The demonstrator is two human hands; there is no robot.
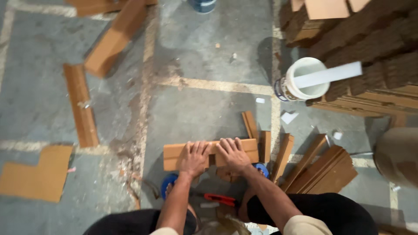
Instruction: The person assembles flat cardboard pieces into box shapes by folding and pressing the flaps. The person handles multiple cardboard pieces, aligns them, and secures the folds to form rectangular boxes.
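The cardboard strip (174, 157) lies crosswise on the floor (204, 109), its long axis left to right; the left hand (194, 159) and right hand (233, 154) press flat on it, fingers spread, gripping nothing

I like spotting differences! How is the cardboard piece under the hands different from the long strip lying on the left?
The cardboard piece lies crosswise with the left hand and right hand pressing on it; the long strip lies lengthwise, untouched. The piece looks wider, the strip narrower. Both are brown cardboard on the floor.
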